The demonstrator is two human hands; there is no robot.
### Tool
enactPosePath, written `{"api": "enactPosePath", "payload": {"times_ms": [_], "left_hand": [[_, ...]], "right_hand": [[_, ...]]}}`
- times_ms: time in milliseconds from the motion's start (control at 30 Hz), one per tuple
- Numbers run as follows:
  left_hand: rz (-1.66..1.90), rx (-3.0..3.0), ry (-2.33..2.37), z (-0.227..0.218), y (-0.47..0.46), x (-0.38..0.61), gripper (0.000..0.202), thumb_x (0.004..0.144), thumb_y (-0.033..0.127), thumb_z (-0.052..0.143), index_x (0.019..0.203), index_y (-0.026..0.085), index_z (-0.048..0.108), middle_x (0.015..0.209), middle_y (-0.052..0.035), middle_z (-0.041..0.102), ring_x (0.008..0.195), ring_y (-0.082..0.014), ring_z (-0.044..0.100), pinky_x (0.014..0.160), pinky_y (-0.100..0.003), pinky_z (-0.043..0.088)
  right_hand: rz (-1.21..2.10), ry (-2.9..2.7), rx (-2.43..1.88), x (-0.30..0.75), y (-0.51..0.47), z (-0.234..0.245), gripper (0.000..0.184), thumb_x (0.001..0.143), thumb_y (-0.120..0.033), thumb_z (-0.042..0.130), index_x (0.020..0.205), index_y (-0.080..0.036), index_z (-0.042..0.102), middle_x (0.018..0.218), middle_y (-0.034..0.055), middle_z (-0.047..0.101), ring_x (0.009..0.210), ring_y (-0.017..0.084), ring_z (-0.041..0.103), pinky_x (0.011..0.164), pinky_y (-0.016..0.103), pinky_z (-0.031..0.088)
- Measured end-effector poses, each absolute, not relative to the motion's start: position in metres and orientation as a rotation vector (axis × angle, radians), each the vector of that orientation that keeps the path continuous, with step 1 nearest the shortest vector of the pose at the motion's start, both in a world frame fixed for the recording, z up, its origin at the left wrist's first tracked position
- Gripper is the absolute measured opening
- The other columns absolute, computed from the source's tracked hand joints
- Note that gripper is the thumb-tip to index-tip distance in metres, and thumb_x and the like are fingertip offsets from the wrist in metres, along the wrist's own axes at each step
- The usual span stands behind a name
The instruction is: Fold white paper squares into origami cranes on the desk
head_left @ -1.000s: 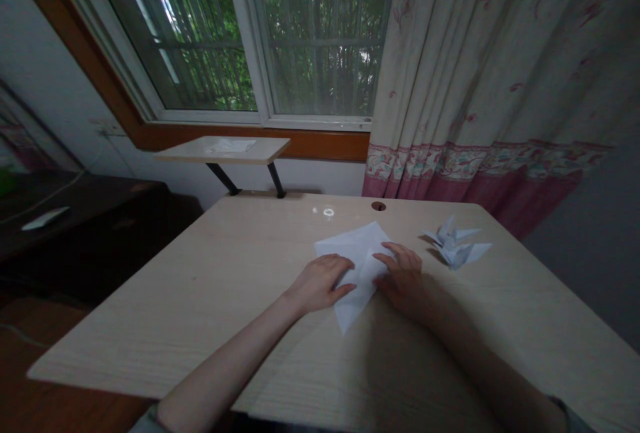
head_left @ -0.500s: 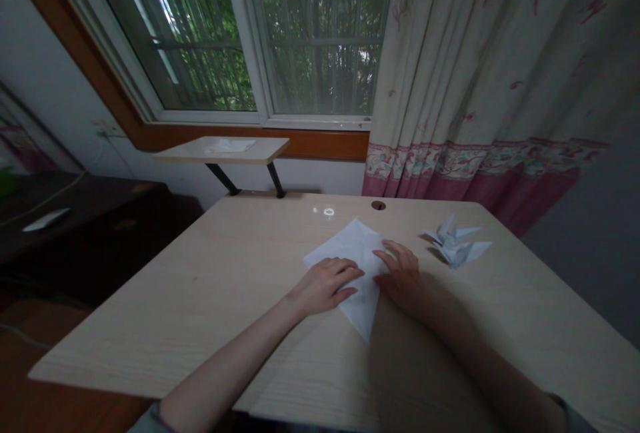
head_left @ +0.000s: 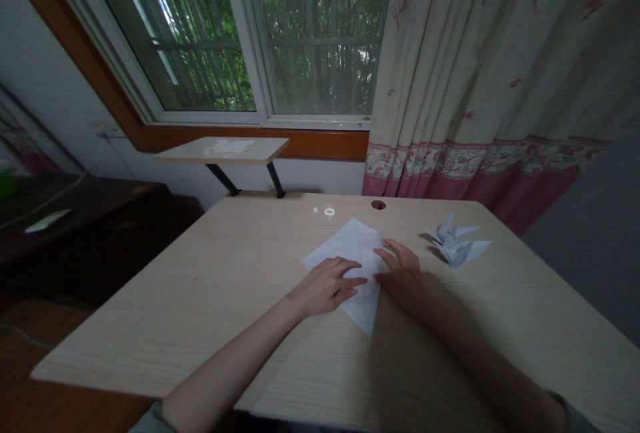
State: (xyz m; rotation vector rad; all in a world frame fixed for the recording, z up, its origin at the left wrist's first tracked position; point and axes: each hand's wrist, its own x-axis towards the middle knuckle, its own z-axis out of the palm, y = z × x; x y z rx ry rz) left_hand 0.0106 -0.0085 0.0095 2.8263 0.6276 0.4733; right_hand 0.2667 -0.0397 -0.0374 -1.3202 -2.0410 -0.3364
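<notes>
A sheet of white paper [head_left: 350, 244], folded into a rough diamond, lies on the pale wood-grain desk [head_left: 175, 313]. My left hand [head_left: 325, 286] rests flat on its lower left part, with the fingers pointing right. My right hand [head_left: 403, 276] sits in shadow at the paper's right edge, its fingertips on the sheet. Neither hand visibly pinches the paper. To the right, a white origami crane [head_left: 456, 244] lies on the desk, out of reach of my fingertips.
A round cable hole [head_left: 379, 205] is cut near the desk's far edge. Beyond it stand a small pale shelf [head_left: 223, 147] under the window and a pink-bordered curtain [head_left: 475, 86]. A dark cabinet [head_left: 85, 233] stands to the left, lower than the desk.
The paper has turned slightly, its left corner swinging further left and its lower tip moving right. My left hand has slid a little right across it. The crane has not moved.
</notes>
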Motion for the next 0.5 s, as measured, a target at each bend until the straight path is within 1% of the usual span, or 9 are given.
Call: {"api": "enactPosePath", "payload": {"times_ms": [100, 167, 233, 300, 333, 400, 500], "left_hand": [[0.474, 2.84, 0.644, 0.009, -0.008, 0.011, 0.033, 0.102, 0.038, 0.049, 0.132, 0.034, 0.062, 0.143, -0.0051, 0.054, 0.125, -0.0268, 0.053, 0.107, -0.046, 0.043], [0.459, 2.854, 0.665, 0.008, -0.008, 0.011, 0.033, 0.102, 0.038, 0.048, 0.132, 0.034, 0.062, 0.143, -0.0057, 0.054, 0.126, -0.0271, 0.053, 0.108, -0.047, 0.043], [0.454, 2.865, 0.698, 0.008, -0.007, 0.01, 0.033, 0.102, 0.038, 0.048, 0.132, 0.033, 0.062, 0.144, -0.0064, 0.054, 0.128, -0.0273, 0.052, 0.108, -0.047, 0.042], [0.458, 2.868, 0.719, 0.008, -0.006, 0.009, 0.033, 0.102, 0.038, 0.049, 0.132, 0.033, 0.062, 0.143, -0.0064, 0.054, 0.128, -0.0269, 0.052, 0.109, -0.046, 0.043], [0.462, 2.867, 0.721, 0.008, -0.005, 0.008, 0.033, 0.102, 0.038, 0.05, 0.132, 0.033, 0.062, 0.143, -0.0062, 0.054, 0.129, -0.0265, 0.052, 0.109, -0.046, 0.043], [0.464, 2.858, 0.711, 0.008, -0.004, 0.007, 0.034, 0.101, 0.037, 0.051, 0.133, 0.033, 0.062, 0.143, -0.0061, 0.054, 0.129, -0.0258, 0.053, 0.109, -0.045, 0.043], [0.458, 2.843, 0.686, 0.008, -0.003, 0.006, 0.034, 0.101, 0.037, 0.052, 0.134, 0.032, 0.061, 0.143, -0.0065, 0.054, 0.129, -0.0257, 0.053, 0.11, -0.044, 0.042]], "right_hand": [[-0.334, -2.011, -1.355, 0.267, -0.038, -0.038, 0.037, 0.089, -0.025, 0.059, 0.126, -0.023, 0.055, 0.134, 0.0166, 0.056, 0.123, 0.034, 0.053, 0.099, 0.053, 0.044], [-0.337, -1.988, -1.363, 0.267, -0.037, -0.036, 0.032, 0.09, -0.027, 0.06, 0.122, -0.023, 0.058, 0.13, 0.0161, 0.058, 0.119, 0.034, 0.055, 0.097, 0.053, 0.045], [-0.34, -1.96, -1.376, 0.266, -0.037, -0.032, 0.022, 0.09, -0.027, 0.06, 0.111, -0.022, 0.062, 0.122, 0.0157, 0.062, 0.113, 0.033, 0.057, 0.093, 0.05, 0.046], [-0.316, -1.968, -1.393, 0.267, -0.038, -0.028, 0.007, 0.089, -0.024, 0.059, 0.095, -0.021, 0.063, 0.107, 0.0135, 0.066, 0.102, 0.031, 0.059, 0.086, 0.046, 0.048], [-0.292, -1.996, -1.398, 0.267, -0.038, -0.026, 0.004, 0.089, -0.021, 0.059, 0.088, -0.021, 0.062, 0.099, 0.0116, 0.066, 0.096, 0.029, 0.06, 0.082, 0.043, 0.047], [-0.242, -2.074, -1.401, 0.269, -0.039, -0.023, 0.012, 0.09, -0.017, 0.056, 0.079, -0.021, 0.06, 0.085, 0.0074, 0.065, 0.084, 0.025, 0.059, 0.076, 0.038, 0.046], [-0.221, -2.139, -1.408, 0.271, -0.039, -0.025, 0.019, 0.092, -0.016, 0.052, 0.075, -0.021, 0.058, 0.077, 0.0042, 0.062, 0.075, 0.022, 0.056, 0.072, 0.035, 0.043]]}}
